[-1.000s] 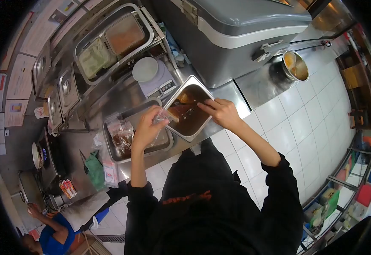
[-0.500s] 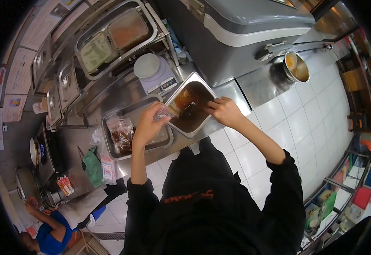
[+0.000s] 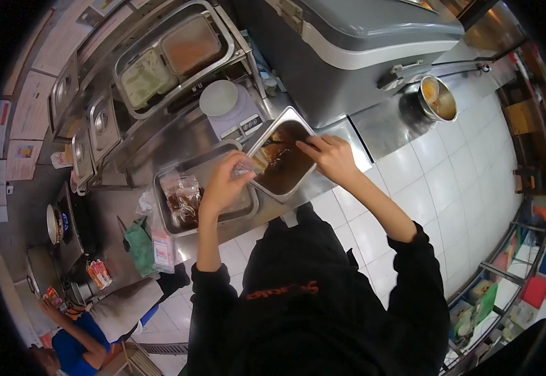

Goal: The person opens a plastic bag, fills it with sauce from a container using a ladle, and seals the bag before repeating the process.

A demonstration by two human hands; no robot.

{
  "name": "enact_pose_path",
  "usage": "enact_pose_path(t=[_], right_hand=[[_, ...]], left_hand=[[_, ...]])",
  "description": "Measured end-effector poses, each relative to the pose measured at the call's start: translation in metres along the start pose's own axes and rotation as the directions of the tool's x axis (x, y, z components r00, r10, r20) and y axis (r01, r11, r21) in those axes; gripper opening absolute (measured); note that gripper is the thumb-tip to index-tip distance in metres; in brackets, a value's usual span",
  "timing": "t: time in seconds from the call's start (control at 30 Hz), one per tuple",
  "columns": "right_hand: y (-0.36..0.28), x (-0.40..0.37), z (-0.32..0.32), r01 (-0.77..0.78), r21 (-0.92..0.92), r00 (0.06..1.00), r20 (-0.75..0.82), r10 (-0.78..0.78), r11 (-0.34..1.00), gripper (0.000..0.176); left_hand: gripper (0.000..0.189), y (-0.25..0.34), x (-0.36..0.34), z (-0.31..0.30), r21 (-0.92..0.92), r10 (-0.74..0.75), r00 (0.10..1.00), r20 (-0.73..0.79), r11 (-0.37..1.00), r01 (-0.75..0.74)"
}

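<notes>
My left hand (image 3: 226, 183) pinches a small clear plastic bag (image 3: 245, 168) at the left rim of a deep metal container (image 3: 293, 114). Dark brown sauce (image 3: 279, 170) lies inside the container, with shiny patches on its surface. Over the container's right side is my right hand (image 3: 328, 159), its fingers drawn together and pointing down at the sauce. Whatever those fingers hold, if anything, cannot be made out. Left of the container, a shallow metal tray (image 3: 252, 202) carries several sealed bags of brown sauce (image 3: 182, 197).
A kitchen scale (image 3: 240, 119) with a round plate stands behind the tray. Beyond it are tubs in a metal pan (image 3: 190, 47). A large grey chest (image 3: 348, 81) is at the back right. A green cloth (image 3: 139, 247) lies left. A person in blue (image 3: 82, 341) is at lower left.
My right hand has shifted slightly left and up over the sauce. My left hand stays at the container's rim with the bag. The person in blue has moved their arm slightly.
</notes>
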State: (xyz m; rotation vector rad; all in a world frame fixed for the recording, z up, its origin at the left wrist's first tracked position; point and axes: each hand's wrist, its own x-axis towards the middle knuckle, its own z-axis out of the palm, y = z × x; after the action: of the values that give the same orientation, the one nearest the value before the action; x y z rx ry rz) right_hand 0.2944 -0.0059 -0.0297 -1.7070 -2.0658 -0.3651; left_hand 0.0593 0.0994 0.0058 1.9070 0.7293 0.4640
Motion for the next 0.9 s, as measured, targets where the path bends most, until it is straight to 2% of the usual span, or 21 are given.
enact_pose_path(t=[0.03,0.1,0.13,0.2,0.23,0.3,0.33,0.4,0.43,0.53,0.57,0.63,0.67,0.73,0.83,0.87,0.9], right_hand=[[0.000,0.000,0.001,-0.003,-0.004,1.000,0.006,0.003,1.000,0.035],[-0.001,-0.001,0.004,0.016,-0.084,0.992,0.123,-0.005,0.996,0.034],[0.001,-0.003,0.002,0.016,-0.086,0.993,0.120,-0.005,0.996,0.034],[0.003,-0.011,-0.005,0.048,-0.016,0.959,0.281,-0.042,0.999,0.034],[0.002,-0.008,-0.004,0.042,-0.013,0.959,0.282,-0.036,0.999,0.034],[0.001,0.000,-0.002,0.017,-0.017,1.000,-0.002,-0.017,1.000,0.031],[-0.001,0.001,-0.001,0.009,-0.016,1.000,0.002,-0.009,1.000,0.031],[-0.002,0.002,0.001,0.026,-0.084,0.989,0.149,-0.014,0.996,0.017],[-0.001,-0.004,0.002,0.030,-0.055,0.968,0.252,-0.015,0.998,0.017],[-0.002,-0.007,-0.004,0.024,-0.018,0.938,0.347,-0.016,1.000,0.015],[-0.003,-0.002,-0.003,0.021,-0.017,0.939,0.345,-0.014,1.000,0.015],[-0.006,0.010,0.002,-0.036,-0.010,0.998,0.049,0.036,0.999,0.009],[-0.006,0.008,0.002,-0.043,-0.008,0.998,0.047,0.044,0.999,0.009],[-0.003,0.004,0.001,-0.044,-0.090,0.949,0.308,0.070,0.995,0.013],[0.002,0.000,-0.010,0.011,-0.119,0.931,0.362,0.033,0.993,0.019],[0.001,0.003,-0.010,0.005,-0.116,0.931,0.364,0.038,0.993,0.019],[0.001,0.009,-0.008,-0.011,-0.083,0.985,0.173,0.026,0.997,0.019]], left_hand=[[0.020,0.000,0.000,0.001,-0.006,0.001,1.000,0.005,1.000,-0.001],[0.020,0.002,0.000,-0.002,0.031,0.004,1.000,-0.001,1.000,-0.004],[0.020,0.000,0.002,-0.003,0.032,0.008,1.000,-0.002,0.999,-0.008],[0.020,-0.003,0.001,-0.005,0.058,-0.014,1.000,0.019,0.998,0.012],[0.020,-0.004,0.001,-0.005,0.059,-0.017,1.000,0.025,0.998,0.016],[0.020,-0.006,0.001,-0.002,0.022,-0.015,1.000,0.007,1.000,0.015],[0.020,-0.006,0.001,0.000,0.020,-0.018,1.000,0.016,1.000,0.018],[0.021,-0.006,0.002,0.000,0.018,0.048,0.999,-0.024,0.999,-0.047],[0.021,-0.008,0.002,-0.001,0.018,0.048,0.999,-0.018,0.999,-0.048],[0.022,-0.014,0.002,-0.003,0.043,0.028,0.999,-0.025,0.999,-0.027],[0.022,-0.016,0.002,-0.002,0.047,0.034,0.999,-0.023,0.998,-0.033],[0.022,-0.011,0.002,-0.002,0.054,0.038,0.999,-0.014,0.998,-0.038],[0.022,-0.007,0.002,-0.001,0.069,0.025,0.999,-0.028,0.997,-0.023],[0.022,-0.005,0.004,-0.001,0.084,0.015,0.999,-0.037,0.996,-0.012],[0.021,-0.009,0.003,-0.002,0.070,-0.013,0.999,-0.042,0.997,0.016],[0.021,-0.007,0.002,-0.002,0.070,-0.010,0.999,-0.044,0.997,0.013],[0.020,-0.005,0.002,0.000,0.070,-0.006,0.999,-0.045,0.998,0.009]])
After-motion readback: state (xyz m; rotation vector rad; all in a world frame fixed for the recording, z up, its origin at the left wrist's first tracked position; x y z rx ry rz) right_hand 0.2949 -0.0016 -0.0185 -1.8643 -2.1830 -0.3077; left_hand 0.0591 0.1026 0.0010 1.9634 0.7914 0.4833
